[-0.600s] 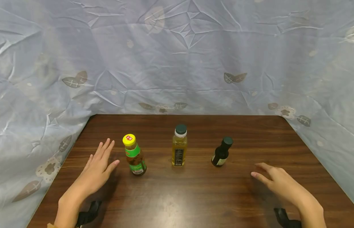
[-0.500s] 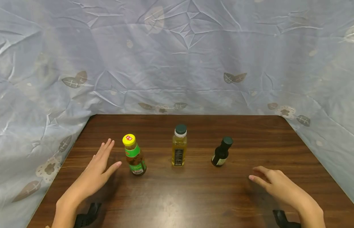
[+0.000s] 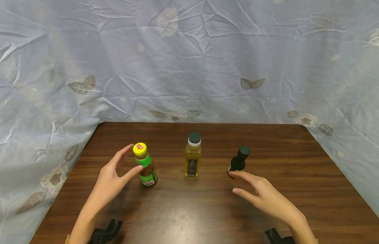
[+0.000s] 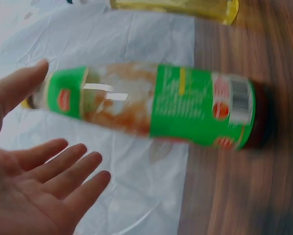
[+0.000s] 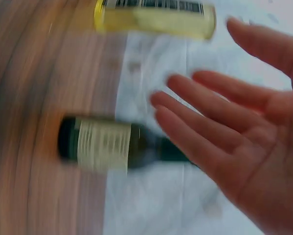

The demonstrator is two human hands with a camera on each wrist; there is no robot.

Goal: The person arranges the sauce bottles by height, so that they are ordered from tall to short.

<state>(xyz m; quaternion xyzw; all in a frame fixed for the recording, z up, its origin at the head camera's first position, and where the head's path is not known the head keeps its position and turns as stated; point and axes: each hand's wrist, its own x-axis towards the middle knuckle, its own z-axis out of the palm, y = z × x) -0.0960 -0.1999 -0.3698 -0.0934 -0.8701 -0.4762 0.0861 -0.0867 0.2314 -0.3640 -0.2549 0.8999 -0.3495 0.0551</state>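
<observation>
A pale blue-grey cloth [image 3: 189,74] hangs creased along the left side, across the back and down the right side, printed with muted leaves [image 3: 79,88] and flowers [image 3: 306,119]. Against it stands a dark brown table [image 3: 213,200] with streaked wood grain and rounded far corners; a soft patch of glare [image 3: 181,213] lies on its near middle.

Three bottles stand upright on the table, spaced apart in a rough row. On the left is a sauce bottle [image 3: 150,172] with a yellow cap [image 3: 140,148] and green labels; in the middle, an oil bottle [image 3: 193,159] with yellow contents and a dark green cap [image 3: 194,137]; on the right, a small dark bottle [image 3: 239,162] with a pale label.

The left hand [image 3: 109,179] reaches in from the lower left, unclenched, thumb and fingers extended and spread wide beside the upper part of the sauce bottle. The thumb overlaps that bottle in the head view; whether it touches, I cannot tell. The right hand [image 3: 264,194] reaches in from the lower right, also unclenched, palm turned inward, fingers extended and thumb apart. A fingertip overlaps the dark bottle's foot in the head view; contact is unclear.
</observation>
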